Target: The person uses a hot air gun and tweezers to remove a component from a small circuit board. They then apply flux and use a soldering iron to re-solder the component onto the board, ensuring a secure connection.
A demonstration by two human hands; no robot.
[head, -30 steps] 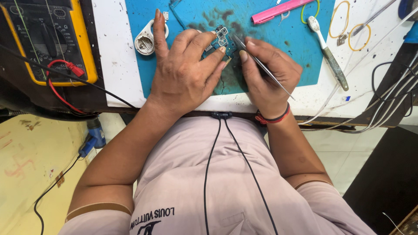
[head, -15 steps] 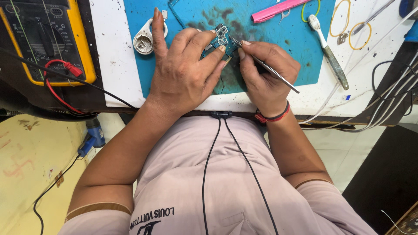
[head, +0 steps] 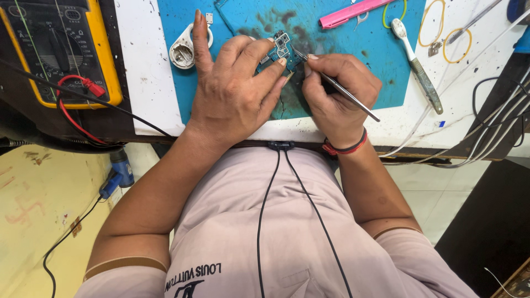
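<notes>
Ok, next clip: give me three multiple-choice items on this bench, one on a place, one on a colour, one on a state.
1. Where does the multimeter sit?
A. left of the mat
B. on the mat
C. right of the mat

2. What colour is the work mat?
A. green
B. blue
C. red

3. What is the right hand doing?
A. resting flat and empty
B. gripping the toothbrush
C. pinching tweezers with the tip at the board

Key: 1 A, it lies at the bench's far left edge. 2 B, the mat is blue with dark stains. 3 C, the tweezers point at the small circuit board, which the left hand steadies.
</notes>
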